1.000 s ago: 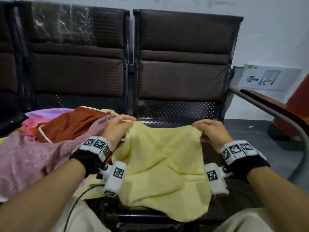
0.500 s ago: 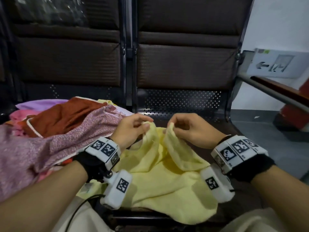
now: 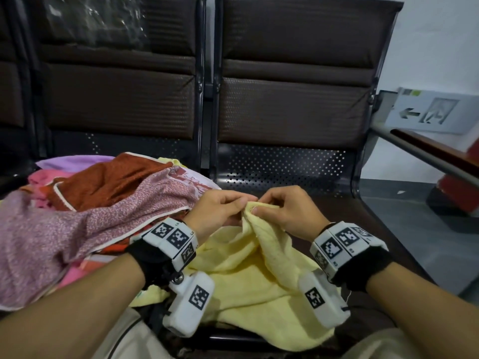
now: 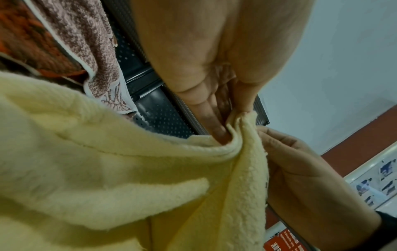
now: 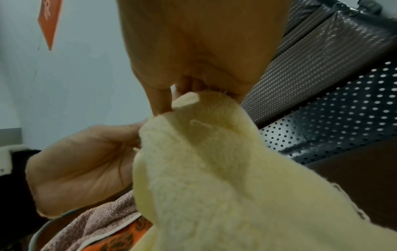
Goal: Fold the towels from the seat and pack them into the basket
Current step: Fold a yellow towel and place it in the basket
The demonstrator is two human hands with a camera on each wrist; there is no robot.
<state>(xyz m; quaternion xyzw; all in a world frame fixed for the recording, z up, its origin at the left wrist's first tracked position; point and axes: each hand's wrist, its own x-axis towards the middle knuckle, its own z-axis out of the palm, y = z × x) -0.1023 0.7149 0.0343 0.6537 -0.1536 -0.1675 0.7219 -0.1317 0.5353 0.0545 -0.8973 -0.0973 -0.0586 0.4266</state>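
Observation:
A pale yellow towel (image 3: 248, 270) lies on the dark seat in front of me, its far corners lifted and brought together. My left hand (image 3: 223, 211) pinches one corner; my right hand (image 3: 285, 211) pinches the other right beside it, fingertips nearly touching. In the left wrist view the yellow towel (image 4: 107, 178) bunches under my left hand's fingers (image 4: 217, 125), with my right hand (image 4: 300, 169) holding the fold from the right. The right wrist view has the yellow towel (image 5: 214, 169) pinched by my right hand's fingers (image 5: 161, 101). No basket is in view.
A heap of towels, pink patterned (image 3: 77, 229), rust-red (image 3: 111, 177) and lilac (image 3: 75, 160), covers the seat to the left. Brown padded seat backs (image 3: 293, 99) stand behind. A metal and wood armrest (image 3: 427, 154) runs at the right, with grey floor (image 3: 404, 224) beyond.
My hands held the towel's far corners spread wide apart, then drew them inward; now the two corners meet at the centre and the towel folds lengthwise between them.

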